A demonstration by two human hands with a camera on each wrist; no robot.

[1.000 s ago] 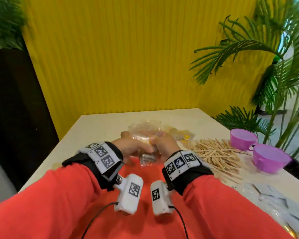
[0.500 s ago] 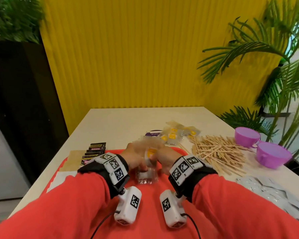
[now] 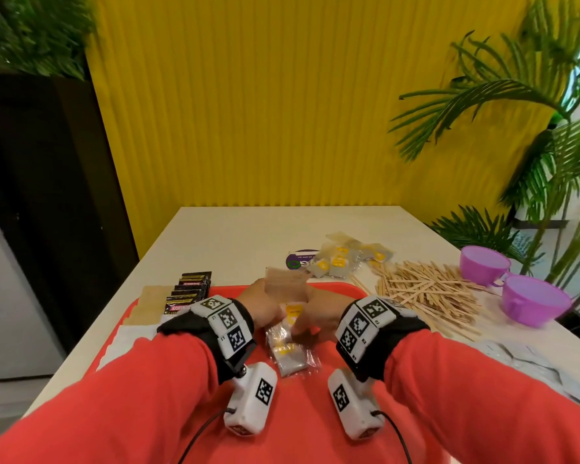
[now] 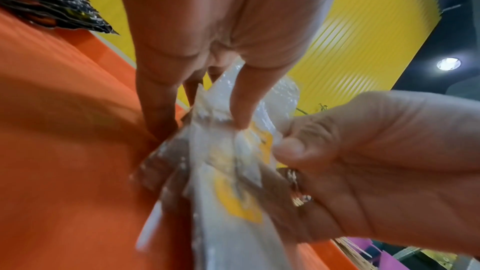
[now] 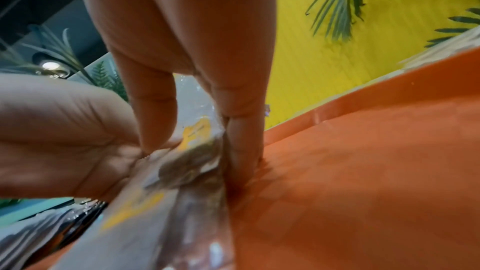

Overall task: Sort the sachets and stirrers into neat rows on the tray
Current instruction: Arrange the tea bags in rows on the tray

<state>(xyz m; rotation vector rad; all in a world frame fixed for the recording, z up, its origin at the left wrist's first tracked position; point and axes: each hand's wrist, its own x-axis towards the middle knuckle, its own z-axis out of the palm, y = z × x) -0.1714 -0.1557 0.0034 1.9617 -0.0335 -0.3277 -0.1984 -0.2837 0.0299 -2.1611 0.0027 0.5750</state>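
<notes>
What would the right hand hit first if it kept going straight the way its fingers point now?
The right hand points down; its fingertips already seem to touch the red tray beside the clear sachets, so the tray comes first.

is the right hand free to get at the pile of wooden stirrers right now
Probably not yet. The right hand and left hand both pinch the clear sachets on the tray. The stirrers lie uncovered beside it.
</notes>
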